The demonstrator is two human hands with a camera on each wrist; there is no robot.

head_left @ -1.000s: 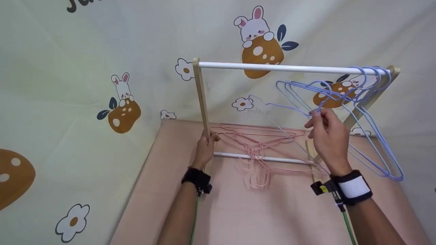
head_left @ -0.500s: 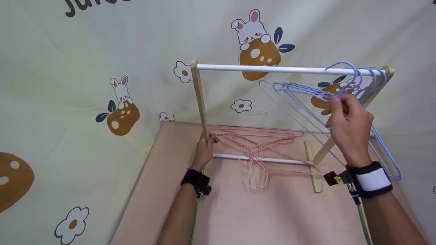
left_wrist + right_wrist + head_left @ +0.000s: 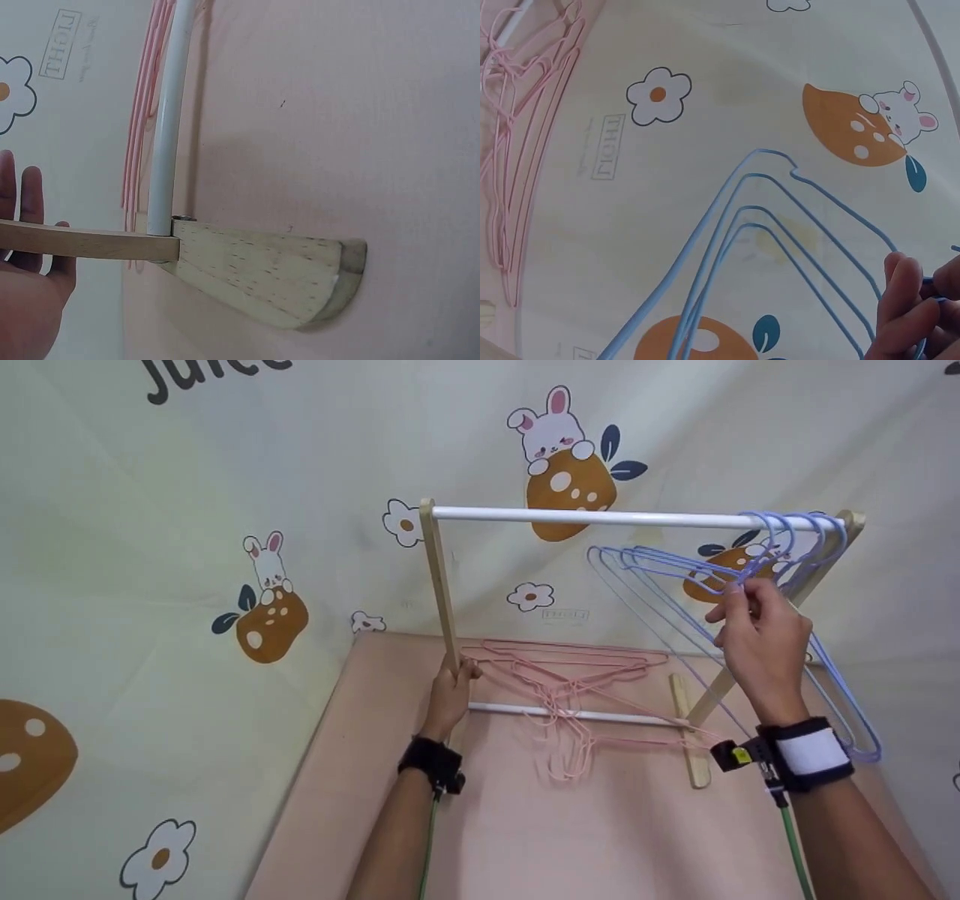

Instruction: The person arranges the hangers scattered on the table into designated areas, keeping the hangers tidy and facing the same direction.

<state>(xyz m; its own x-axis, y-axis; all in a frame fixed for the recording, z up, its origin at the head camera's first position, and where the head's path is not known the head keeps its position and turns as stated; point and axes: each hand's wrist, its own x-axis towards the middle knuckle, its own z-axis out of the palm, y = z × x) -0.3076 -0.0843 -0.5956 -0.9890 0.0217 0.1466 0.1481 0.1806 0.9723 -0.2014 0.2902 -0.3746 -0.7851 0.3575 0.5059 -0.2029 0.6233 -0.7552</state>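
Observation:
My right hand (image 3: 765, 649) pinches a blue wire hanger (image 3: 662, 287) near the base of its hook. That hook lies over the white top rail (image 3: 600, 517) of a small wooden clothes rack (image 3: 439, 577). Several other blue hangers hang close beside it at the rail's right end, partly hidden by the hand. Low on the rack's left post, my left hand (image 3: 448, 697) grips the wood. In the left wrist view, fingers (image 3: 31, 195) show behind that post. The right wrist view has the right fingertips (image 3: 900, 289) together at the hanger's neck.
Several pink hangers (image 3: 577, 682) lie tangled over the rack's lower white bar (image 3: 600, 714). A wooden foot (image 3: 690, 735) stands at the lower right of the rack. The pink surface (image 3: 570, 840) stretches in front, and a printed cloth (image 3: 300, 472) hangs behind.
My right hand has carried the blue hanger up and right to the rail, its hook now over it, then dipped slightly. The left hand has stayed on the post.

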